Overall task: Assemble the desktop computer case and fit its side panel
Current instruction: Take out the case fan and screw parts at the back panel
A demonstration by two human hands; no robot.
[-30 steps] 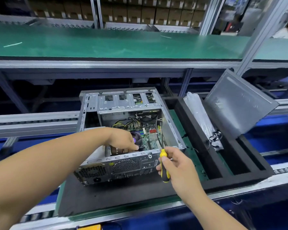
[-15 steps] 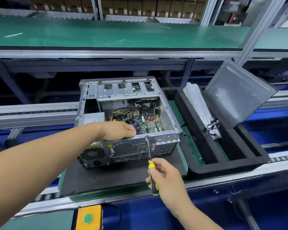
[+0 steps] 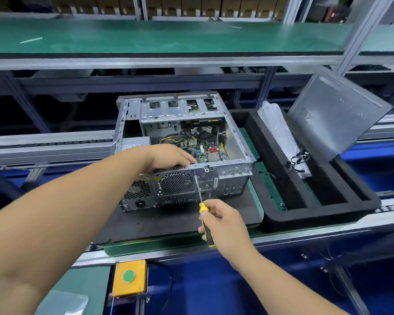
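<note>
An open grey computer case (image 3: 234,142) lies on its side on a black mat, its motherboard and cables exposed. My left hand (image 3: 171,156) rests on the case's upper rear edge, fingers bent over the rim. My right hand (image 3: 221,221) grips a yellow-and-black screwdriver (image 3: 206,226); its shaft points up and its tip meets the rear panel beside the round fan grille. The grey side panel (image 3: 334,114) leans upright at the right, standing in a black foam tray (image 3: 323,214).
A plastic bag of cables (image 3: 280,133) lies in the foam tray. A yellow box with a green button (image 3: 129,277) sits at the front edge. A green shelf (image 3: 168,37) runs overhead, and conveyor rails run left and right.
My right hand drew back from the case's top edge toward me, and the screwdriver tip now meets the rear panel. My left hand came out of the case interior onto the rear rim.
</note>
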